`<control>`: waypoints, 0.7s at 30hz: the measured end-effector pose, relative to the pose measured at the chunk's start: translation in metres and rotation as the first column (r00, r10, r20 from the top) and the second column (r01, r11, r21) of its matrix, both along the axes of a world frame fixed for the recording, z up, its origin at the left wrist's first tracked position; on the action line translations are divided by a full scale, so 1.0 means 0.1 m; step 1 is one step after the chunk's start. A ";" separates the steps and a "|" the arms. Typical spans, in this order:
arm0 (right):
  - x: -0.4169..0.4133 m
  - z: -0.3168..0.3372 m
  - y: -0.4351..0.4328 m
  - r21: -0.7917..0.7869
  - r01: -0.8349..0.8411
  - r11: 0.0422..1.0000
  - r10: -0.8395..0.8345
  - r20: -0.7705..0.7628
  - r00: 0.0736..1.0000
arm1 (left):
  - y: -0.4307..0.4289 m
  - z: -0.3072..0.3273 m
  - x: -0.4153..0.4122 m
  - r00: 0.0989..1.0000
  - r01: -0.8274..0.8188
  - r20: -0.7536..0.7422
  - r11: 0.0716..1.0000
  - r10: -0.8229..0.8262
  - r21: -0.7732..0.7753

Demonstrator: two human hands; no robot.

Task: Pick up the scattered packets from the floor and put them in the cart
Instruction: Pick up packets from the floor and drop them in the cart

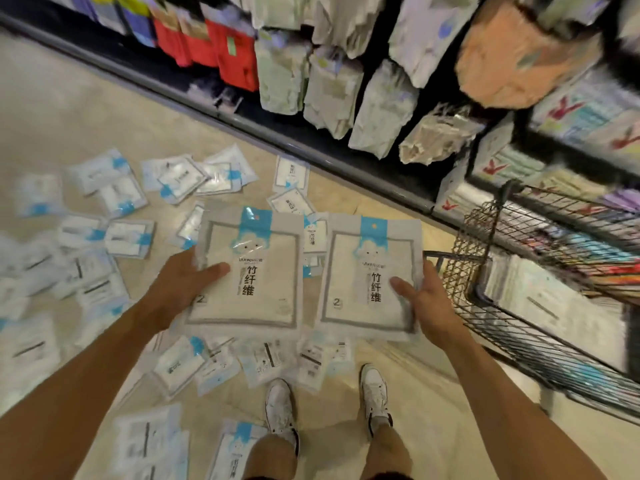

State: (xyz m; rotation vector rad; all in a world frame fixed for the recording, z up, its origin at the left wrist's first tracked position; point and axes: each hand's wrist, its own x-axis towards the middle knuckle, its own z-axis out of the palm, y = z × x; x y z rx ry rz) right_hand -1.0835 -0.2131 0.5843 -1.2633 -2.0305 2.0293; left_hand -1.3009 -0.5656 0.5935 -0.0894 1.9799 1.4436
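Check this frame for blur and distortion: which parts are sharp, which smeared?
Head view: left packet, gripped by the left hand, and right packet, in the right hand, are sharp, print legible; shelf goods and wire cart are motion-smeared; floor packets at the left edge are soft; wide-angle stretch at the edges.

Both arms bare, stretched fwd & down, forearms coming in from the lower corners and converging twd centre. L hand [187,277] grips left packet [263,306] at its left edge: thumb lies across the front, pointing right, other fingers hidden behind. R hand [420,299] grips right packet [346,271] at its right edge, thumb on the front pointing left, fingers underneath, not visible. Wrists approx straight; hands roughly level, apart, not touching
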 end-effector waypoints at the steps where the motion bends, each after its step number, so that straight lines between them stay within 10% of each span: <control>1: 0.08 0.26 0.02 -0.008 0.011 1.000 -0.011 -0.001 1.000 | 0.05 0.25 0.04 1.000 -0.012 -0.004 1.000 0.012 0.021; 11: 1.25 2.09 0.41 -0.025 0.178 0.984 -0.180 -0.144 0.973 | 1.06 2.00 0.72 0.964 0.260 -0.102 0.947 -0.245 0.189; 21: 3.23 2.61 1.34 -0.102 0.441 0.891 -0.453 -0.248 0.856 | 2.74 2.70 2.06 0.852 0.521 -0.173 0.829 -0.494 0.204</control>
